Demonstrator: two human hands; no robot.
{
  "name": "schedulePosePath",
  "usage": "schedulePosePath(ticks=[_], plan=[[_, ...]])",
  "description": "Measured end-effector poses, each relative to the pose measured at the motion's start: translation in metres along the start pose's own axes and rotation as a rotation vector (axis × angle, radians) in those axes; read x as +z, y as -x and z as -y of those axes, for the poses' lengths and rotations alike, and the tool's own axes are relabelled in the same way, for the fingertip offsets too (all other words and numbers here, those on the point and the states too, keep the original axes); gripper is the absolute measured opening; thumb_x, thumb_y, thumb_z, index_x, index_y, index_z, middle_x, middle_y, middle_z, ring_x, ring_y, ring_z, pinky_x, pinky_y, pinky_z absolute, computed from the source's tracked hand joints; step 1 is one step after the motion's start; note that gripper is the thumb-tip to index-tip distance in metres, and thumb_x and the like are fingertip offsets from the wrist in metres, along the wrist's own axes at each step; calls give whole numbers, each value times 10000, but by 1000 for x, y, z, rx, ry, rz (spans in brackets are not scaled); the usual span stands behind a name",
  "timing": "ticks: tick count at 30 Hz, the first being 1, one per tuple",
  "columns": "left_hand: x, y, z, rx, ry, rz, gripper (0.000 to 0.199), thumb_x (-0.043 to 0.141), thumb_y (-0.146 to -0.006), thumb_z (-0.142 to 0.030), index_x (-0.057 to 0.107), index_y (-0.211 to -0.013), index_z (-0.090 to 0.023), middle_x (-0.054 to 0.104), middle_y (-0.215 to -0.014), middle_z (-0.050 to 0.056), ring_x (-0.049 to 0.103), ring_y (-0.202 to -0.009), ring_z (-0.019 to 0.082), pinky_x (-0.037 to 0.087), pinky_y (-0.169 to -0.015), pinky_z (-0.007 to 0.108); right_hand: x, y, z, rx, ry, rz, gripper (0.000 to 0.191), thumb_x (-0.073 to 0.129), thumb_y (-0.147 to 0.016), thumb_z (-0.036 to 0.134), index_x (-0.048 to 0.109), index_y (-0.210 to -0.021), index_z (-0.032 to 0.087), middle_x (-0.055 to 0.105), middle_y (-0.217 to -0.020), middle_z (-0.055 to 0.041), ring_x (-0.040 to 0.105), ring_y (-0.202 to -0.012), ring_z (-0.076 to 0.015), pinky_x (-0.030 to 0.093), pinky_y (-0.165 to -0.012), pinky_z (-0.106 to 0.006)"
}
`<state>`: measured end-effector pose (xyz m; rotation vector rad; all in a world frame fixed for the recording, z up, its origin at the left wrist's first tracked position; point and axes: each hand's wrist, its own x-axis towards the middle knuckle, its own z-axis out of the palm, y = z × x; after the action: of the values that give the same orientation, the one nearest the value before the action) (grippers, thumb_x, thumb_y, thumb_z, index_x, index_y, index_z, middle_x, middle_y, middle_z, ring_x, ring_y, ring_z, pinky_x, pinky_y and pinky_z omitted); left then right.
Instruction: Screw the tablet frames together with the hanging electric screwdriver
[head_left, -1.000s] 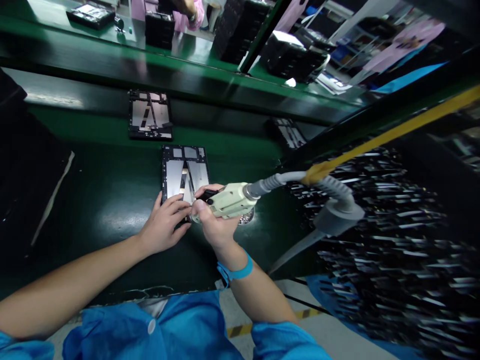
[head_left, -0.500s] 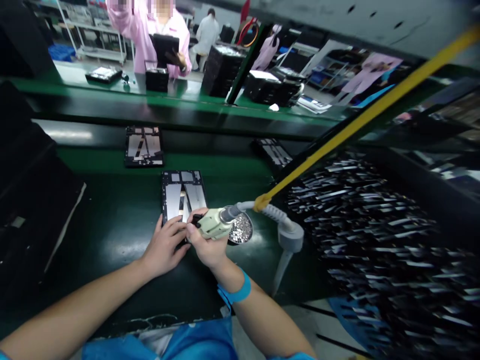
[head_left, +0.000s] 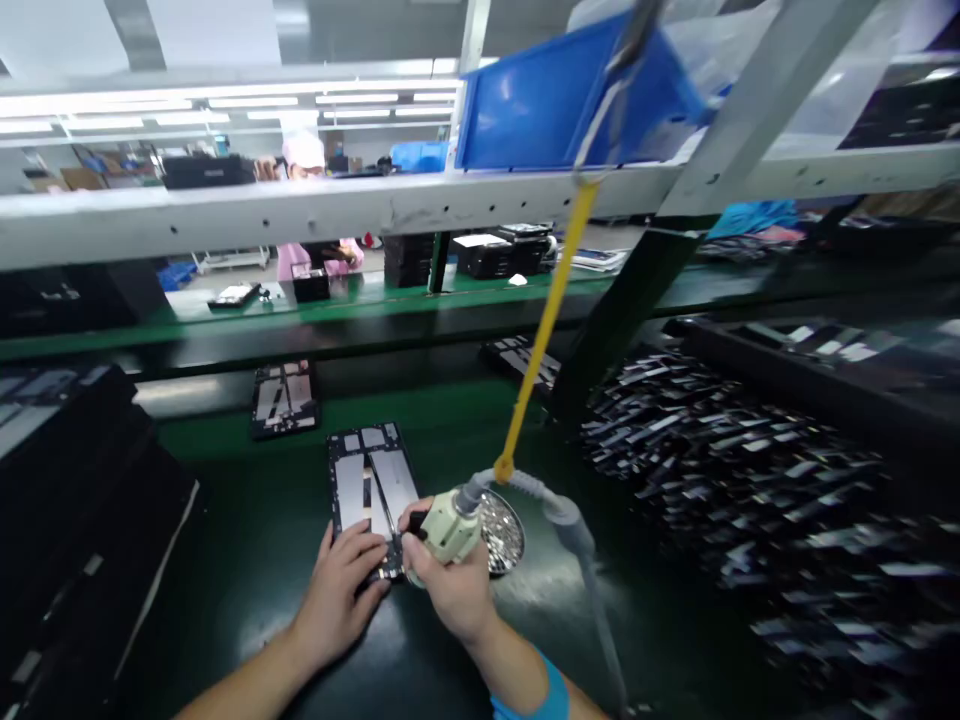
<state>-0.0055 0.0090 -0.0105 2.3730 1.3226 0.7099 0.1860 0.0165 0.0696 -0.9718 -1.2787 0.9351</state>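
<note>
A tablet-like panel [head_left: 373, 475] with a black frame and silver plates lies on the dark green bench. My left hand [head_left: 341, 590] rests on its lower left edge, with fingers spread over the frame. In my right hand [head_left: 450, 580] is a pale green power screwdriver [head_left: 450, 528], pointing down at the panel's lower right end; its tip is hidden. A yellow strap [head_left: 551, 310] and a grey cable [head_left: 570, 525] run from the tool's top. Just right of the tool sits a round dish of small metal parts [head_left: 501, 535].
More panels lie behind, at the left [head_left: 285, 398] and right [head_left: 517, 358]. Dark stacks [head_left: 67, 520] stand at the left, and piled thin parts [head_left: 735, 450] fill the right. A blue bin [head_left: 547, 105] hangs overhead; a person [head_left: 304, 155] is across the bench.
The view has tilted up, so the shelf and blue bin show and the bench sits lower. My right hand with the screwdriver has moved slightly rightward off my left fingers, and more of the panel's lower end shows.
</note>
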Motion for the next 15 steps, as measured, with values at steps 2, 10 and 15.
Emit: schedulePosePath(ticks=[2, 10, 15], plan=[[-2, -9, 10, 2, -41, 14, 398, 555, -988, -381, 628, -1379, -358, 628, -1408, 97, 480, -1431, 334, 327, -1196, 677, 2, -1, -2, 37, -12, 35, 255, 720, -821, 389, 660, -916, 160, 705, -822, -73, 626, -613, -150, 566, -595, -270], [-11, -128, 78, -70, -241, -218, 356, 532, -995, -321, 667, -1321, -275, 642, -1381, 99, 534, -1372, 273, 289, -1227, 591, 1, -9, -18, 32, 26, 43, 302, 686, -834, 438, 721, -872, 141, 708, -801, -98, 618, -606, -170, 535, -544, -259], [-19, -181, 116, -226, -280, -368, 333, 533, -987, -335, 708, -1238, -204, 639, -1335, 149, 558, -1309, 305, 309, -1200, 573, -7, -15, -24, 52, 89, -6, 360, 676, -824, 504, 726, -857, 149, 706, -734, -99, 655, -635, -203, 547, -563, -267]])
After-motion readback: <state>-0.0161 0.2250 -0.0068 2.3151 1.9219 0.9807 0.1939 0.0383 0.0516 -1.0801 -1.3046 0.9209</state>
